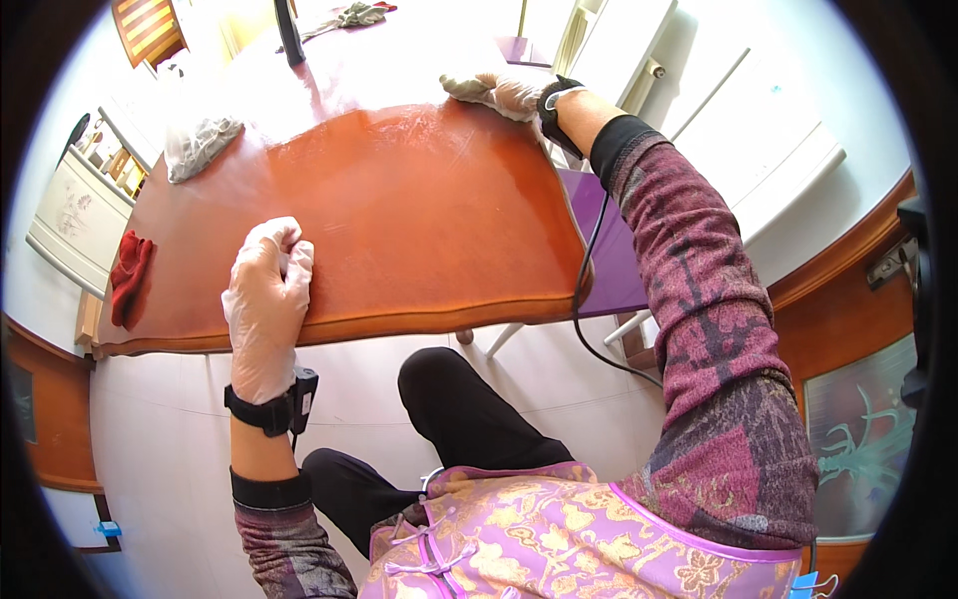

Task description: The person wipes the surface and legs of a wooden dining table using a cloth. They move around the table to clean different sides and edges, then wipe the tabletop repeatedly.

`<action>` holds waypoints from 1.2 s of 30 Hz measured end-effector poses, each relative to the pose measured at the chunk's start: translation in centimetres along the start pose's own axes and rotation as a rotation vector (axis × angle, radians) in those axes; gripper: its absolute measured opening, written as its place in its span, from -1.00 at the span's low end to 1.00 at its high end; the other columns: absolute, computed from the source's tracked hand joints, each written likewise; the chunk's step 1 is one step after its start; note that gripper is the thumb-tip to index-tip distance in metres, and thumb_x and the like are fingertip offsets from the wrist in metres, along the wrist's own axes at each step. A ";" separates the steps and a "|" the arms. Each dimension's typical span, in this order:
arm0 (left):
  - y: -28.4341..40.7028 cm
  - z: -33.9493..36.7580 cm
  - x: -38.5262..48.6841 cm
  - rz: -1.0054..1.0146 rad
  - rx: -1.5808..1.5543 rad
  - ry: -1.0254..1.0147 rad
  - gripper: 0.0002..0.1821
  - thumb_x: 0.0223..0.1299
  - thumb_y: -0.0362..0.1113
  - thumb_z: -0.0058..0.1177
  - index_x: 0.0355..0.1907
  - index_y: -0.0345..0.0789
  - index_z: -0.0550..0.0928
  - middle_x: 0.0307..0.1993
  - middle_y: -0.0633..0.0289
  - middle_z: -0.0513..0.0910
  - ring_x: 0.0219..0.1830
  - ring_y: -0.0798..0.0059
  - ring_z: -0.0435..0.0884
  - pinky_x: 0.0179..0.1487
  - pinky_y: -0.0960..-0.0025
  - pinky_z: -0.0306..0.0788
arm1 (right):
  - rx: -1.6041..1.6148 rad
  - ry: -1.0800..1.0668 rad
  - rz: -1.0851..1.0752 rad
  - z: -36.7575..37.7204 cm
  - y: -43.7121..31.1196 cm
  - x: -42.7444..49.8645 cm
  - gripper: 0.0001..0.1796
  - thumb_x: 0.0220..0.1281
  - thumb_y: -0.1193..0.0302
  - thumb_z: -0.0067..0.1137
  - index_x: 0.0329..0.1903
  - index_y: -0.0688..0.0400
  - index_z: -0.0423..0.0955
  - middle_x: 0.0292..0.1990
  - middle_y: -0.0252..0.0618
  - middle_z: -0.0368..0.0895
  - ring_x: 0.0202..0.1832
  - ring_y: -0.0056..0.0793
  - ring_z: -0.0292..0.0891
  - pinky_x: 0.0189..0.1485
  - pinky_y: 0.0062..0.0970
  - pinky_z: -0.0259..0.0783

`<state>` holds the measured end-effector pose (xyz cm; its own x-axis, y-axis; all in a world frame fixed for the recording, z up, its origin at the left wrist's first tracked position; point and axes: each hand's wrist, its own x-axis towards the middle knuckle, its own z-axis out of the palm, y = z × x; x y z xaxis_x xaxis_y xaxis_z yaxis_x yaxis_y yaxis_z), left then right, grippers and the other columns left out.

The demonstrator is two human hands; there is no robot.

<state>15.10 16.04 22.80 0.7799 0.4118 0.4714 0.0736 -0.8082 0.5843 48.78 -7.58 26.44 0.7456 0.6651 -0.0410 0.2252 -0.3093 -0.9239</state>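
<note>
My left hand [271, 299], in a clear thin glove, rests with curled fingers near the front edge of a reddish-brown wooden table [419, 217]; whether anything is inside the fingers is hidden. My right hand [516, 91], gloved too, reaches to the far right part of the table and presses on a pale grey cloth [468, 87]. Wet-looking streaks shine on the wood around it. At the table's left end lies a red cloth [132, 277]. Farther back on the left sits a clear plastic bag [200, 146] with something grey in it.
A black upright post [289, 34] and another crumpled cloth [358, 15] are at the bright far end. A purple surface [605, 243] adjoins the table's right side. A black cable [582, 299] hangs over the right corner. White cabinets stand left and right.
</note>
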 end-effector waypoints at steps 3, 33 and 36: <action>-0.2 0.1 0.1 -0.027 0.012 0.001 -0.76 0.41 -0.24 0.20 0.03 -0.27 0.70 -0.07 0.16 0.76 -0.12 0.29 0.75 0.09 0.24 0.57 | 0.009 -0.055 -0.050 0.2 -0.2 -3.1 -0.65 0.65 0.35 0.08 0.30 0.24 0.53 0.28 -0.28 0.64 0.40 -0.53 0.42 0.54 -0.49 0.21; -0.3 -0.1 -0.2 0.058 0.169 0.029 -0.66 0.47 -0.07 0.11 0.10 -0.22 0.71 0.04 0.21 0.77 0.13 0.19 0.71 0.11 0.12 0.58 | -0.828 0.069 -0.573 13.6 -3.5 -27.1 -0.14 0.12 0.73 0.28 0.53 0.03 0.39 0.46 0.09 0.43 0.53 0.12 0.30 0.60 -0.04 0.21; -0.6 0.0 0.0 0.047 0.163 0.025 -0.65 0.47 -0.05 0.11 0.10 -0.21 0.71 0.03 0.21 0.77 0.10 0.16 0.73 0.10 0.13 0.57 | -1.147 0.164 -0.665 17.3 -3.1 -27.0 -0.23 0.16 0.49 0.37 0.48 -0.05 0.45 0.39 0.00 0.50 0.46 0.06 0.41 0.50 0.04 0.33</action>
<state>15.06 16.52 22.50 0.7691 0.3809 0.5133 0.1391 -0.8836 0.4472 17.10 -12.81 23.78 0.3369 0.8476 0.4100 0.9089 -0.4064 0.0932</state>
